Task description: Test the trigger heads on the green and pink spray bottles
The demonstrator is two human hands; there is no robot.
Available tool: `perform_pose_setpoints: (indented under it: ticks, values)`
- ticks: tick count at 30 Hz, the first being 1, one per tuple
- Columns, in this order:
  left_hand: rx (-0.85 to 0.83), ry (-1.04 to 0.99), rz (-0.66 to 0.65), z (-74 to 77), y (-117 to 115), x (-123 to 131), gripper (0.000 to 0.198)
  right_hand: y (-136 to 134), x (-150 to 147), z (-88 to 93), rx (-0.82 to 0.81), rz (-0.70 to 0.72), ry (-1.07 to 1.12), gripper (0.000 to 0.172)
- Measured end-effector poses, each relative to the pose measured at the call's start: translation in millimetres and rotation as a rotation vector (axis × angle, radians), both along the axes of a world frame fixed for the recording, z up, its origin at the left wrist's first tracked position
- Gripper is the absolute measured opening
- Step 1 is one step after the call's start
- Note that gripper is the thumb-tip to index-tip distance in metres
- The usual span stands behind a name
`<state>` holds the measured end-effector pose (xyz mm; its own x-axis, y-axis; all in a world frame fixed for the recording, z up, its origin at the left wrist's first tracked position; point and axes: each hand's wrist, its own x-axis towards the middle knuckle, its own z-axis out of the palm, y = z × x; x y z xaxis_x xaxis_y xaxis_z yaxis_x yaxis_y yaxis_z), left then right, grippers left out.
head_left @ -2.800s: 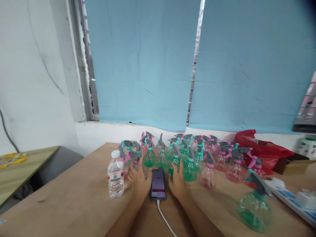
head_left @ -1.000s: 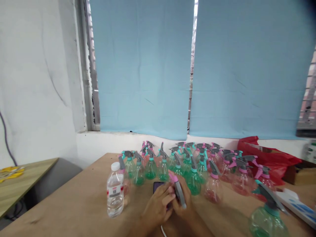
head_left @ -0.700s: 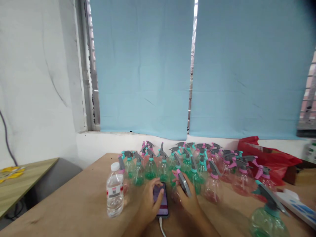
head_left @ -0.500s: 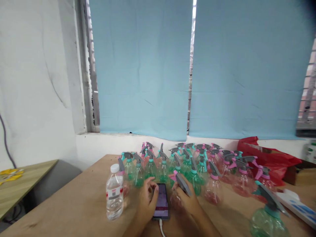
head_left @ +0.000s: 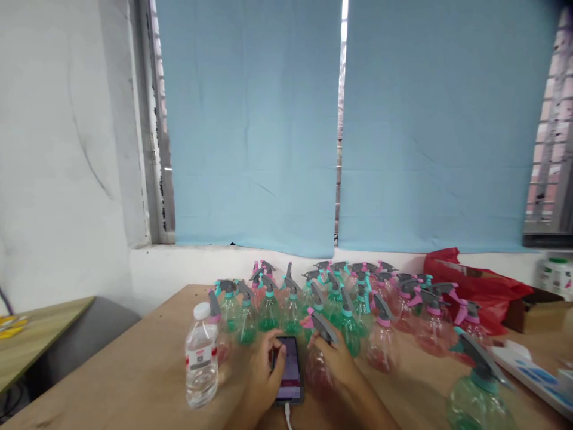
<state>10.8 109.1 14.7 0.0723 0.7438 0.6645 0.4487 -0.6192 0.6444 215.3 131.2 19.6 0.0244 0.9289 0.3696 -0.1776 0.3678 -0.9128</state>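
A pink spray bottle (head_left: 319, 371) with a grey trigger head and pink nozzle is in my right hand (head_left: 335, 353), its fingers wrapped round the neck. The bottle stands just right of a smartphone (head_left: 289, 364) that lies face up with its screen lit. My left hand (head_left: 268, 361) is at the phone's left edge, fingers bent and thumb apart over the screen, holding nothing. Whether the thumb touches the glass I cannot tell. A white charging cable (head_left: 287, 413) runs from the phone's near end.
Several green and pink spray bottles (head_left: 347, 325) crowd the back of the wooden table (head_left: 134, 364). A water bottle (head_left: 201, 364) stands left, and a green spray bottle (head_left: 478, 394) at front right. Behind are a red plastic bag (head_left: 474, 292), a cardboard box (head_left: 544, 313) and a white-and-blue item (head_left: 532, 370).
The view has turned slightly right, so everything sits a little further left. My left thumb still hovers by the phone, and my right hand keeps its grip on the pink spray bottle.
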Motion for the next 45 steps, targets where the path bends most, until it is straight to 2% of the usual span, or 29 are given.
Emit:
perform_pose_setpoints:
  ticks: [4, 9, 16, 22, 28, 32, 38, 42, 45]
  values:
    - [-0.08, -0.02, -0.001, 1.1, 1.5, 0.8, 0.034, -0.6, 1.8, 5.6, 0.023, 0.071, -0.03, 0.027]
    - [-0.202, -0.141, -0.002, 1.1, 6.3, 0.6, 0.041, -6.1, -2.8, 11.8, 0.013, 0.172, -0.092, 0.028]
    - [-0.289, -0.257, 0.049, -5.3, 14.7, -1.5, 0.045, -2.3, -3.5, 6.7, -0.021, 0.146, -0.028, 0.025]
    - [-0.283, -0.31, 0.145, -3.8, 18.6, -3.4, 0.051, -0.7, -4.0, 1.8, -0.027, 0.124, 0.0, 0.028]
    - [-0.281, -0.32, 0.134, -6.0, 20.9, -1.6, 0.056, 3.8, -3.4, -6.2, -0.022, 0.104, 0.009, 0.035]
    - [-0.291, -0.325, 0.132, -5.5, 19.8, -0.4, 0.057, -0.6, -4.8, 1.1, -0.009, 0.092, 0.012, 0.029]
    - [-0.282, -0.3, 0.108, -3.1, 17.0, 1.1, 0.055, -11.3, -6.4, 20.3, 0.005, 0.192, 0.035, 0.012]
    - [-0.258, -0.292, 0.106, -4.4, 17.7, 0.9, 0.054, -11.9, -4.7, 19.1, -0.018, 0.177, 0.034, 0.012]
    - [-0.258, -0.299, 0.102, -4.7, 18.2, 0.3, 0.056, -9.6, -3.0, 12.5, -0.074, 0.141, 0.026, 0.02]
